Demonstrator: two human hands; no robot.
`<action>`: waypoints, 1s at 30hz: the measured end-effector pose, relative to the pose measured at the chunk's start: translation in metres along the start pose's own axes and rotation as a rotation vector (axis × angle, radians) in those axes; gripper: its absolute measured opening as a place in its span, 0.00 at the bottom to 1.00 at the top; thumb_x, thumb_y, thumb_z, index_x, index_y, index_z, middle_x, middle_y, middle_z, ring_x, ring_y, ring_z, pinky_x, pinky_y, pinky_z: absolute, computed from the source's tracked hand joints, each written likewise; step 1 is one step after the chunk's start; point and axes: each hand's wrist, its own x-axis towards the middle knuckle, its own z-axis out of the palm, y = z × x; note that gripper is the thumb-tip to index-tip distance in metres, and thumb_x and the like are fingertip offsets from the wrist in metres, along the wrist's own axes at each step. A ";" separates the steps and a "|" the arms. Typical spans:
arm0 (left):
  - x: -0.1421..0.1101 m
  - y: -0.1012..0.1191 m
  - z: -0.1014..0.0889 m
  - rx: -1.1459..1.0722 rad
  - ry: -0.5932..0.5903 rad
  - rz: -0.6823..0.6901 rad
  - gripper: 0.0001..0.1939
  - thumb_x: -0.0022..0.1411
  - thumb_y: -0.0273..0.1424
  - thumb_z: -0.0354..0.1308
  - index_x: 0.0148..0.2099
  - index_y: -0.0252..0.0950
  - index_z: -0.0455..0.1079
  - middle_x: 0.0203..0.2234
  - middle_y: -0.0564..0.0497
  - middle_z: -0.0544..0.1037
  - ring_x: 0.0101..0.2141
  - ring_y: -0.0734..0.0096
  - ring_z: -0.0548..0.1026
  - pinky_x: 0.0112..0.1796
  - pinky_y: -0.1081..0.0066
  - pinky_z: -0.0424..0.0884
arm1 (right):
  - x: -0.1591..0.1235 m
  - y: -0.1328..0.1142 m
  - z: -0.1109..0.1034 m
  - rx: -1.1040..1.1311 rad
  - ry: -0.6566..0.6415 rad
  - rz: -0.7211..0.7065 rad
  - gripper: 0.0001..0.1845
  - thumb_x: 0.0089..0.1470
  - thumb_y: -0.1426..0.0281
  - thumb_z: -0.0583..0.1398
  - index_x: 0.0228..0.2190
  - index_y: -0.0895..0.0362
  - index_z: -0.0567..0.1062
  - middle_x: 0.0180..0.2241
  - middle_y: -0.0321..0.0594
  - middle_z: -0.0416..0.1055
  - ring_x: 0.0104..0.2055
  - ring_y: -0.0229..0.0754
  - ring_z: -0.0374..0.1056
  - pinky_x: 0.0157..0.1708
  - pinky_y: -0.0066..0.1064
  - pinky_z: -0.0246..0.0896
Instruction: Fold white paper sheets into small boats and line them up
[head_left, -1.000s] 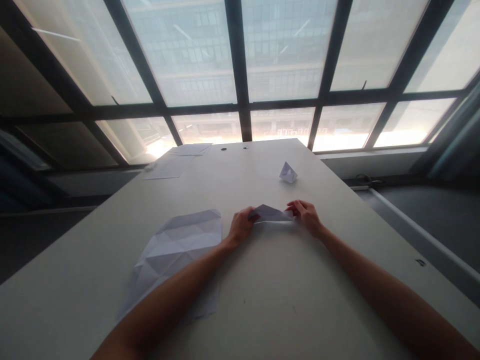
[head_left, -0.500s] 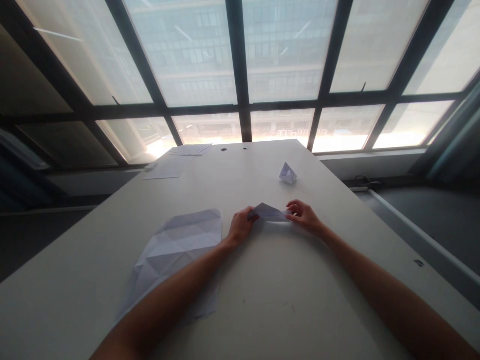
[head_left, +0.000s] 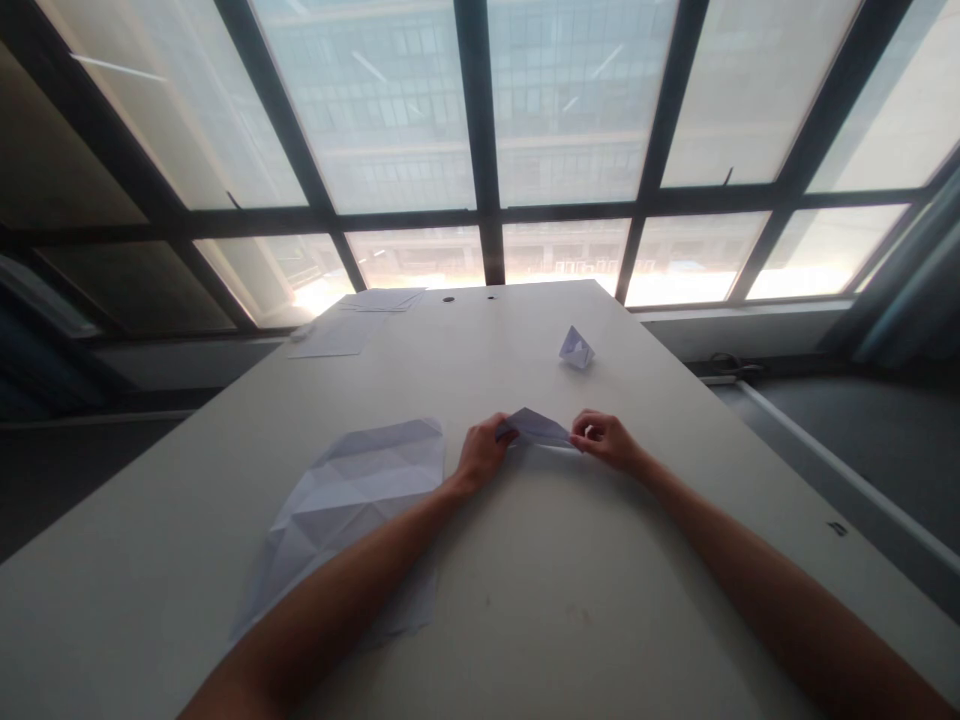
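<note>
Between my hands is a folded piece of white paper [head_left: 536,427], with a peak along its upper edge. My left hand [head_left: 484,447] is closed on its left end. At the right corner, the thumb and fingers of my right hand [head_left: 606,438] pinch the paper. A folded paper boat [head_left: 577,348] stands on the table beyond my right hand. Creased, unfolded sheets of paper [head_left: 367,480] lie to the left, partly hidden under my left forearm.
The white table [head_left: 510,600] stretches away towards a large framed window [head_left: 566,110]. Flat paper sheets [head_left: 330,335] lie at its far left. A small dark mark [head_left: 837,528] shows near the right edge. Cable holes [head_left: 448,299] sit at the far end.
My right hand's fingers have curled down and closed into a pinch on the paper's right corner. The left hand has stayed nearly still on the other end.
</note>
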 end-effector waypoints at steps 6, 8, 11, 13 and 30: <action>-0.001 0.004 -0.003 -0.031 0.000 -0.001 0.10 0.62 0.31 0.59 0.46 0.40 0.76 0.38 0.49 0.82 0.40 0.61 0.79 0.44 0.66 0.72 | 0.001 -0.004 -0.005 0.050 -0.063 0.012 0.19 0.58 0.56 0.58 0.26 0.57 0.78 0.30 0.41 0.74 0.32 0.40 0.68 0.33 0.30 0.62; -0.001 0.006 -0.003 -0.030 0.000 -0.005 0.09 0.63 0.31 0.59 0.46 0.40 0.76 0.38 0.49 0.82 0.40 0.61 0.78 0.44 0.65 0.72 | 0.002 0.000 -0.004 0.050 -0.059 0.057 0.17 0.54 0.56 0.61 0.28 0.58 0.78 0.29 0.40 0.74 0.30 0.39 0.67 0.30 0.29 0.61; -0.001 0.005 -0.003 -0.043 0.000 -0.005 0.09 0.63 0.31 0.58 0.45 0.39 0.75 0.38 0.49 0.82 0.39 0.61 0.78 0.44 0.65 0.72 | 0.004 0.006 -0.001 0.058 -0.044 0.095 0.15 0.49 0.58 0.65 0.31 0.58 0.77 0.28 0.37 0.73 0.28 0.39 0.66 0.28 0.28 0.60; -0.001 0.005 -0.003 -0.077 -0.004 0.008 0.09 0.63 0.31 0.58 0.46 0.39 0.75 0.38 0.49 0.82 0.39 0.62 0.78 0.44 0.66 0.72 | 0.004 0.008 0.001 0.051 -0.065 0.082 0.14 0.49 0.59 0.64 0.31 0.58 0.77 0.28 0.37 0.74 0.29 0.39 0.67 0.30 0.29 0.61; 0.000 0.000 0.001 -0.090 -0.005 0.046 0.09 0.64 0.35 0.57 0.40 0.37 0.76 0.31 0.48 0.80 0.32 0.64 0.75 0.37 0.67 0.69 | 0.006 0.017 0.006 -0.067 -0.048 -0.006 0.09 0.48 0.68 0.62 0.34 0.55 0.73 0.26 0.33 0.70 0.26 0.36 0.62 0.27 0.27 0.56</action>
